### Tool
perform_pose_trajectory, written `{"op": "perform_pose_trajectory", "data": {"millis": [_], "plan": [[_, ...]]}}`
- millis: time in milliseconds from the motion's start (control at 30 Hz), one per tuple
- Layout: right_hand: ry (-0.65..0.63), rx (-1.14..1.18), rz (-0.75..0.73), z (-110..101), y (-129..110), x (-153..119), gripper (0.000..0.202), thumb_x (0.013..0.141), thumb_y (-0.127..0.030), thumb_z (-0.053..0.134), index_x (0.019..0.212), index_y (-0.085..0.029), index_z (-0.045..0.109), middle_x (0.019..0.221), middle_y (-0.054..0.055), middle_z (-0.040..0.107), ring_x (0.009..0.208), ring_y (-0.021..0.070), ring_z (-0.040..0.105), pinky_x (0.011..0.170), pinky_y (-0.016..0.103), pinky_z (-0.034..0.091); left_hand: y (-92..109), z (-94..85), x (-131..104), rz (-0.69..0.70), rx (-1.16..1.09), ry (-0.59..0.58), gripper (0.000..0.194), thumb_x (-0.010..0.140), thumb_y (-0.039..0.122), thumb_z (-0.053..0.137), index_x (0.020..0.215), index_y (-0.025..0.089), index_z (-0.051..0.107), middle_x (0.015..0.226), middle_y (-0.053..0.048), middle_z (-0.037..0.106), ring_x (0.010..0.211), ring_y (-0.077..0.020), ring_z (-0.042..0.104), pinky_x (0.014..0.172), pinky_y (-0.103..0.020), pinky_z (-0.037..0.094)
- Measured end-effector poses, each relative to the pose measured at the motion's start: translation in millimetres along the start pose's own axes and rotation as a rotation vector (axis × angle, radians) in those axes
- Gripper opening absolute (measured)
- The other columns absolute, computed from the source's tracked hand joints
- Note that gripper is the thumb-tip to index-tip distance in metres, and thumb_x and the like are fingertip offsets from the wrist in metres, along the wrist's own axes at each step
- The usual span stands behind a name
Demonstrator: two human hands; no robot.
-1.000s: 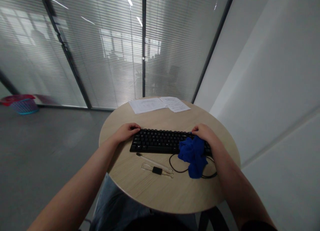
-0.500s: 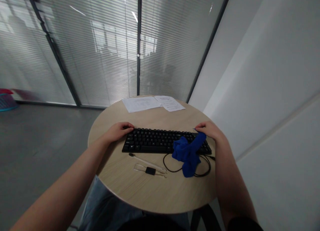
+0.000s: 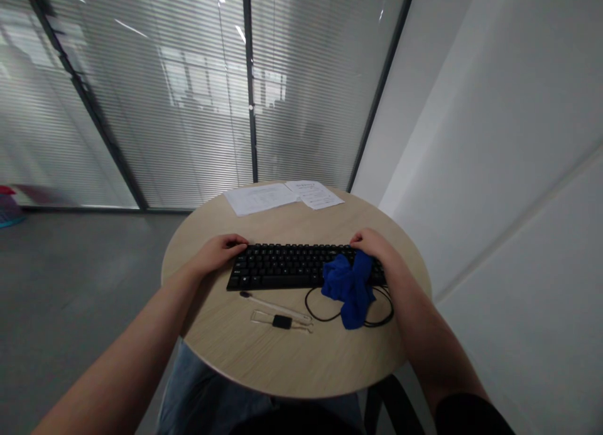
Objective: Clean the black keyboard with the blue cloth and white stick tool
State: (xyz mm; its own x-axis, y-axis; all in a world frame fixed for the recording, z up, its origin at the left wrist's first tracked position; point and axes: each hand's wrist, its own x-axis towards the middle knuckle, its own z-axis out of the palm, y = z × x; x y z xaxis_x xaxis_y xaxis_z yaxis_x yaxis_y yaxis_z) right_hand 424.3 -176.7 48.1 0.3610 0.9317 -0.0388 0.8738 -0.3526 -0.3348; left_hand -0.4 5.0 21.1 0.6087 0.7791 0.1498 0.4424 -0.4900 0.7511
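A black keyboard lies on the round wooden table. At its far left corner, my left hand closes thumb and fingers on the edge. My right hand pinches the upper end of a blue cloth over the keyboard's far edge, right of the middle. The cloth drapes down across the right-hand keys onto the table and a coiled black cable. In front of the keyboard rest a toothbrush with dark bristles and a wire keycap puller with a black grip.
Two sheets of printed paper lie at the far side of the table. Behind it stands a glass partition with blinds; a white wall rises on the right. A basket sits on the floor at far left.
My right hand has slid left along the keyboard's far edge, drawing the upper part of the blue cloth with it. My left hand keeps its hold on the corner. The view has shifted slightly.
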Motion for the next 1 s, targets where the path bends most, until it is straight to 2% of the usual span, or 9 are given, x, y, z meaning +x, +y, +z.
{"op": "perform_pose_trajectory", "data": {"millis": [300, 400, 533, 633, 800, 1000], "plan": [[-0.024, -0.032, 0.02, -4.9, 5.6, -4.8, 0.023, 0.082, -0.023, 0.062, 0.094, -0.014, 0.08, 0.086, 0.005, 0.075, 0.073, 0.0108, 0.062, 0.066, 0.019, 0.04, 1.0, -0.4, 0.1, -0.023, 0.002, -0.001, 0.062, 0.068, 0.075, 0.062, 0.094, 0.021, 0.077, 0.097, -0.006, 0.078, 0.096, -0.03, 0.069, 0.094, -0.039, 0.051], [-0.056, -0.057, 0.019, -5.7, 4.7, -7.2, 0.026, 0.085, -0.025, 0.058, 0.094, -0.013, 0.08, 0.083, 0.005, 0.074, 0.069, 0.0099, 0.061, 0.063, 0.018, 0.039, 1.6, 0.2, -2.2, -0.017, -0.002, -0.006, 0.062, 0.07, 0.071, 0.062, 0.102, 0.02, 0.076, 0.106, -0.008, 0.077, 0.1, -0.0303, 0.069, 0.096, -0.039, 0.051], [-0.081, -0.119, 0.02, -6.4, -1.2, -7.4, 0.027, 0.084, -0.021, 0.057, 0.094, -0.011, 0.08, 0.082, 0.005, 0.074, 0.068, 0.0098, 0.06, 0.063, 0.018, 0.039, 5.0, 5.8, -21.9, 0.019, 0.122, 0.067, 0.07, 0.076, 0.062, 0.06, 0.127, 0.015, 0.067, 0.124, -0.013, 0.071, 0.11, -0.0311, 0.067, 0.1, -0.04, 0.049], [-0.096, -0.179, 0.024, -6.3, -10.2, -3.2, 0.026, 0.082, -0.015, 0.055, 0.09, -0.011, 0.08, 0.083, 0.007, 0.074, 0.069, 0.01, 0.06, 0.064, 0.018, 0.039, 7.3, 12.2, -45.4, 0.07, 0.268, 0.146, 0.069, 0.079, 0.058, 0.058, 0.131, 0.012, 0.065, 0.128, -0.017, 0.068, 0.115, -0.0328, 0.064, 0.104, -0.042, 0.047], [-0.121, -0.248, -0.009, 0.1, -41.6, 9.1, 0.025, 0.082, -0.014, 0.057, 0.093, -0.012, 0.08, 0.09, 0.008, 0.075, 0.074, 0.0105, 0.061, 0.067, 0.017, 0.039, 11.7, 18.8, -68.0, 0.105, 0.371, 0.158, 0.053, 0.088, 0.056, 0.053, 0.117, 0.017, 0.072, 0.119, -0.014, 0.071, 0.111, -0.0313, 0.064, 0.101, -0.042, 0.048], [-0.178, -0.231, -0.161, 22.5, -108.5, 23.5, 0.021, 0.085, -0.02, 0.062, 0.095, -0.018, 0.08, 0.097, 0.005, 0.075, 0.083, 0.011, 0.065, 0.073, 0.016, 0.042, 15.2, 20.9, -67.1, 0.093, 0.405, 0.167, 0.047, 0.088, 0.051, 0.056, 0.116, 0.016, 0.073, 0.116, -0.013, 0.072, 0.108, -0.0305, 0.063, 0.099, -0.042, 0.047]]}}
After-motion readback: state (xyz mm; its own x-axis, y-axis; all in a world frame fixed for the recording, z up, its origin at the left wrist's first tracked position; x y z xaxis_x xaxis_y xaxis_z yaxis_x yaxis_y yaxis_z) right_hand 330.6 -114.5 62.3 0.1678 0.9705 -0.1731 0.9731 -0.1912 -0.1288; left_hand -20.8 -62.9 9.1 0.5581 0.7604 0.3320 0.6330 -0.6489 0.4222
